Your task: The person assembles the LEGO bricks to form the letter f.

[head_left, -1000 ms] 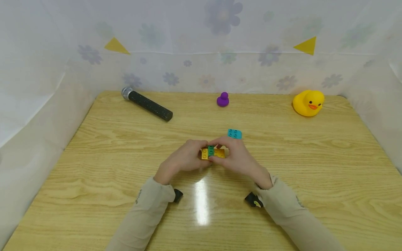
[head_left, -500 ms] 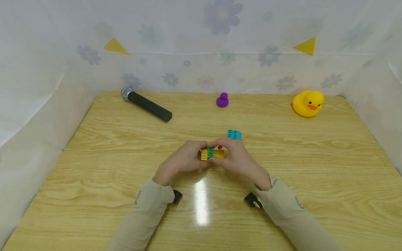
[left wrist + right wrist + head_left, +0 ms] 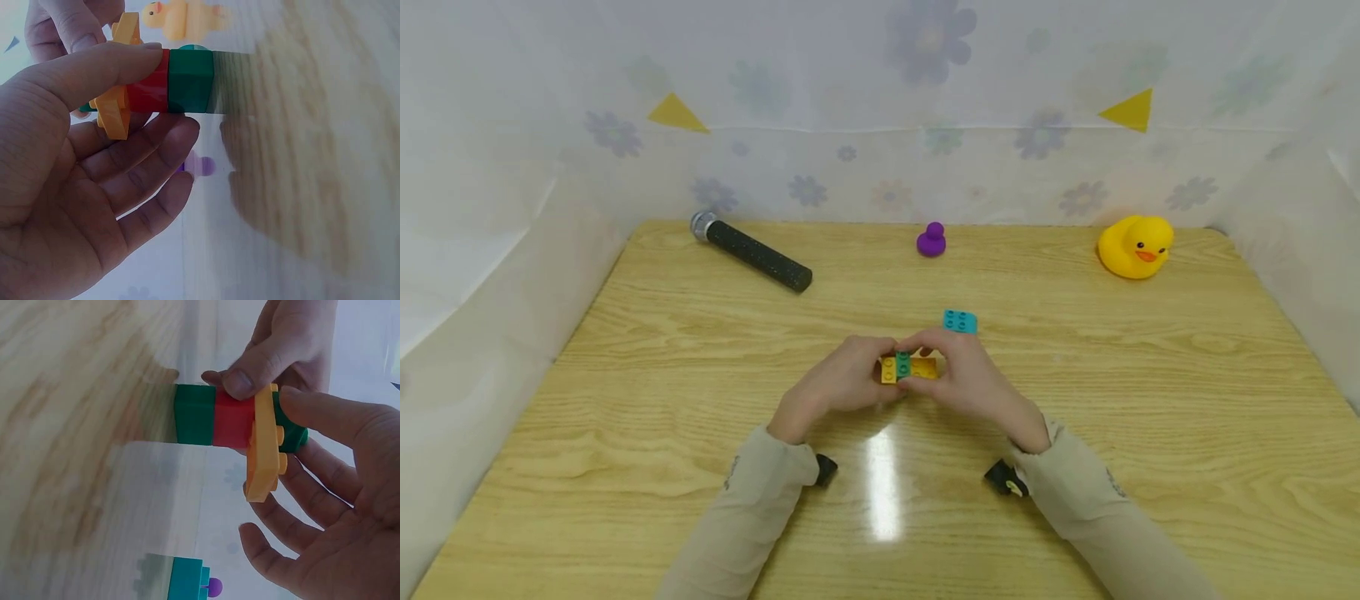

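A small stack of toy building blocks stands at the middle of the table, between both hands. At its foot is a green block (image 3: pixel 191 81), with a red block (image 3: pixel 234 417) above. A longer yellow block (image 3: pixel 888 372) lies across the red one, and a second green block (image 3: pixel 903 366) with studs sits on top. My left hand (image 3: pixel 846 377) pinches the red block, thumb on one side, the other fingers behind. My right hand (image 3: pixel 967 377) holds the top green block between thumb and fingers; part of that block is hidden by the thumb in the right wrist view.
Just beyond my right hand lies a turquoise block (image 3: pixel 960 322). Along the table's far side are a black microphone (image 3: pixel 758 254), a small purple duck (image 3: pixel 932 241) and a large yellow duck (image 3: pixel 1134 248). A white flowered curtain (image 3: pixel 850 75) closes off the back.
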Tool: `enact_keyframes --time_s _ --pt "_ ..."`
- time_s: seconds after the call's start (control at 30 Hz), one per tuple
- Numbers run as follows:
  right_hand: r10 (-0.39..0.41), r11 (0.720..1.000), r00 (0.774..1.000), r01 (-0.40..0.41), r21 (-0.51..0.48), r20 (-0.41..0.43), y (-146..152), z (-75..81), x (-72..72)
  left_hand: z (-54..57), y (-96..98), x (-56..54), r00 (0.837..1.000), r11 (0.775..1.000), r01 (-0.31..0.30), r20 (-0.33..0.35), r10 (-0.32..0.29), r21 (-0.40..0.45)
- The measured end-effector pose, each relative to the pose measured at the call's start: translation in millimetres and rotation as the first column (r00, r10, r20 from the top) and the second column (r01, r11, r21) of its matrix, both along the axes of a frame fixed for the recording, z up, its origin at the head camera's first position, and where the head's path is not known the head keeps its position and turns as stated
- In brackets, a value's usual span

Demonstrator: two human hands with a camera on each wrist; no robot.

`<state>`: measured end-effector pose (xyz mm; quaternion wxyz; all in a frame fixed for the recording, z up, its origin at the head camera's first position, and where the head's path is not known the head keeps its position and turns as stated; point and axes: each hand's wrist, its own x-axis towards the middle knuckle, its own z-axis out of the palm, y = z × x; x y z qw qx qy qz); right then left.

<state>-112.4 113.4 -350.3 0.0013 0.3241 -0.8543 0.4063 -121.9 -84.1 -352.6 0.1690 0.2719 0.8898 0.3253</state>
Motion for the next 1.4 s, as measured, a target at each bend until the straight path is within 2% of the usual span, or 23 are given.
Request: enact_keyframes --time_s 0.27,0.47,0.67,0.8,0.93,1.13,1.3,1.4 --pt "-0.005 1.0 0.999 0.004 0.021 0.054 4 3.9 -0.7 -0.9 -1.4 -0.9 1.0 0.999 0.017 0.011 -0.017 0.038" --pt "0.002 1.0 0.994 -0.002 -0.001 0.106 13 7.8 -5.1 -1.1 -1.1 -1.1 1.0 0.999 0.004 0.025 -0.005 0.033" --pt "-0.074 0.994 0.992 0.082 -0.077 0.098 27 14.5 -12.6 -0.9 0.4 -1.4 1.0 1.0 -0.007 0.031 0.006 0.021" --pt "-0.149 0.983 0.982 0.16 -0.093 0.113 37 15.3 -18.5 -1.3 0.7 -1.3 0.999 1.0 -0.014 0.034 0.013 0.016" --pt "-0.203 0.975 0.97 0.212 -0.059 0.137 44 12.0 -24.3 -1.9 1.2 -1.2 0.999 1.0 -0.018 0.03 0.018 0.003" --pt "-0.24 0.971 0.961 0.238 0.025 0.134 50 1.6 -31.8 -2.7 1.3 -1.7 1.0 1.0 -0.018 0.021 0.019 -0.011" --pt "-0.256 0.963 0.961 0.244 0.11 0.102 55 -6.4 -35.9 -2.9 1.5 -1.9 1.0 1.0 -0.018 0.024 0.019 -0.017" --pt "-0.239 0.963 0.967 0.225 0.148 0.084 56 -9.1 -37.1 -3.7 1.3 -2.5 0.999 1.0 -0.018 0.027 0.018 -0.017"
